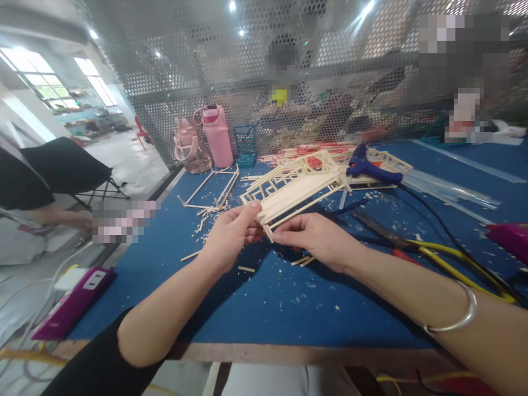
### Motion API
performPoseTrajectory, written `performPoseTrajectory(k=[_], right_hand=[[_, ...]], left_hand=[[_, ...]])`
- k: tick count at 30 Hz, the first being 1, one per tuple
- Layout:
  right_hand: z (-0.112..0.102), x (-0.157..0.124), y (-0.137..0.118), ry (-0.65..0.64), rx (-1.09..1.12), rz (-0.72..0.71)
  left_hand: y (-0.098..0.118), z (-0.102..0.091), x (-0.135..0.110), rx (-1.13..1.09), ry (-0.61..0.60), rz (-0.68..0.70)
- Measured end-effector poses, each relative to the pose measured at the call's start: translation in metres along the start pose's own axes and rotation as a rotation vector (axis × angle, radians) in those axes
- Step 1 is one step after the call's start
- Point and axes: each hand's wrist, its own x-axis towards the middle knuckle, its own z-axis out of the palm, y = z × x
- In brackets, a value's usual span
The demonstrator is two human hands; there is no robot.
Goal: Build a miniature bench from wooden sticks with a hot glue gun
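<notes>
Above the middle of the blue table, a wooden stick model (pixel 299 193) with a flat panel and lattice railing is held tilted. My left hand (pixel 233 234) grips its near left corner, thumb on top and fingers underneath. At the near end, my right hand (pixel 313 239) pinches a short stick at the model's corner; the fingertips are partly hidden. A blue hot glue gun (pixel 373 169) lies just behind the model's far end. To the left, a thin stick frame (pixel 212 187) stands on the table among small offcuts.
Yellow-handled scissors (pixel 449 253) and a black cable lie to the right. Clear glue sticks (pixel 449 190) rest behind them. Pink bottles (pixel 216 137) stand against the perforated metal screen (pixel 165 99). A purple power strip (pixel 74 302) sits at the left edge. Other people are nearby.
</notes>
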Motion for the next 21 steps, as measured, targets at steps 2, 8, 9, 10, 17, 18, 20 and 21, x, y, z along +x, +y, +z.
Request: performPoseTrajectory(k=[2, 8, 9, 10, 17, 18, 20, 21], right_hand=[[-0.0005, 0.0000, 0.0007, -0.009, -0.010, 0.012], [-0.0066, 0.0022, 0.0032, -0.030, -0.010, -0.018], [-0.0075, 0.0026, 0.0037, -0.023, 0.011, -0.018], [-0.0082, 0.0027, 0.0040, -0.016, 0.027, -0.016], [-0.0058, -0.0024, 0.0030, -0.009, -0.045, -0.057], [-0.0058, -0.0029, 0.0030, -0.008, -0.052, -0.068], [-0.0071, -0.0027, 0.0041, 0.007, -0.067, -0.091], [-0.0082, -0.0021, 0.0052, 0.024, -0.076, -0.105]], left_hand=[[-0.0003, -0.0004, 0.0002, 0.006, -0.004, 0.002], [0.0018, 0.0004, -0.0014, 0.002, 0.010, -0.016], [0.0024, 0.0008, -0.0016, 0.001, 0.014, -0.019], [0.0029, 0.0012, -0.0017, 0.001, 0.016, -0.021], [0.0038, 0.0021, -0.0018, 0.009, 0.019, -0.021], [0.0039, 0.0020, -0.0018, 0.013, 0.017, -0.019], [0.0044, 0.0014, -0.0015, 0.022, 0.011, -0.006], [0.0050, 0.0010, -0.0012, 0.026, 0.009, 0.006]])
